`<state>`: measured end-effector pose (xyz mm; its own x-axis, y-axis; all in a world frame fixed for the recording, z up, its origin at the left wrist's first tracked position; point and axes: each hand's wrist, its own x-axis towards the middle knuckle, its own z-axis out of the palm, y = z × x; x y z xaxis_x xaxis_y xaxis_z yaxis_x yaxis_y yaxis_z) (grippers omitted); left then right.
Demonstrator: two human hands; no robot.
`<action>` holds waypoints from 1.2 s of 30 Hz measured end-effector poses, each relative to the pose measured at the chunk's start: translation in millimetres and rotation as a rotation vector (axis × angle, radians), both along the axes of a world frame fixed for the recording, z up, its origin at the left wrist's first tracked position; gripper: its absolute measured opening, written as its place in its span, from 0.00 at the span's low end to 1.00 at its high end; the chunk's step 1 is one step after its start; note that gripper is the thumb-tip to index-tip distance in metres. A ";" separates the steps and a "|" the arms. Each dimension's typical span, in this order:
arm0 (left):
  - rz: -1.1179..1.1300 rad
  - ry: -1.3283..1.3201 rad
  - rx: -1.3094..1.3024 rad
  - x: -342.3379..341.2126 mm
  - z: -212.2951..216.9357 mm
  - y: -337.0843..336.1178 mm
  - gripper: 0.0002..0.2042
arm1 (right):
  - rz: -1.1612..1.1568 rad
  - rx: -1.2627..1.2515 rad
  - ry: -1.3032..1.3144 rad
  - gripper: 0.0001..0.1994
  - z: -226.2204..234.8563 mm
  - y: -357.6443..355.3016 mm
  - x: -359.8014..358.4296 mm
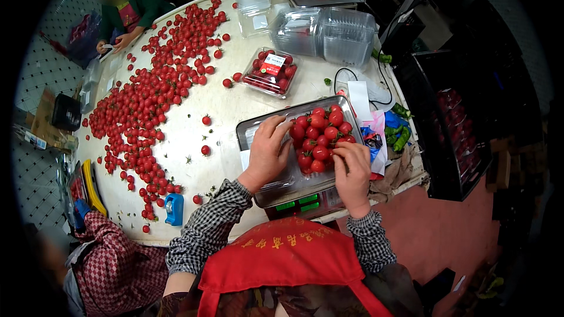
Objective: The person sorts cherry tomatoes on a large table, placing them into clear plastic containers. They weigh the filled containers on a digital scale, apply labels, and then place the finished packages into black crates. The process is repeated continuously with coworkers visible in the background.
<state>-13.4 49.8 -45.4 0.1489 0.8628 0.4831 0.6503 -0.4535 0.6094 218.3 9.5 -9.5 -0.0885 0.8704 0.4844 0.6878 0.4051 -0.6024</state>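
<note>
Red apron (276, 267) nearest camera. Tomatoes (320, 135) heaped over metal tray (320, 185) of scale (298, 203). Left hand (265, 155): fingers curved, parted, beside heap. Right hand (353, 176): fingers bent at heap's edge; cannot tell whether pinching.

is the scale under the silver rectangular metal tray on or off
On: bright green display panels glow on the scale, just past the near edge of the silver rectangular metal tray.
</note>
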 end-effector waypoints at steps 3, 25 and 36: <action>0.034 0.002 0.006 -10.7 4.4 -5.0 0.22 | -0.041 -0.018 0.036 0.05 -3.1 -2.0 11.0; 0.401 -0.975 -0.704 -116.8 -45.3 -101.5 0.20 | -0.153 -0.057 0.088 0.13 -23.5 11.5 17.8; 0.339 -1.143 -0.848 -110.5 -40.0 -106.2 0.22 | -0.245 -0.563 0.756 0.16 -78.0 22.7 57.3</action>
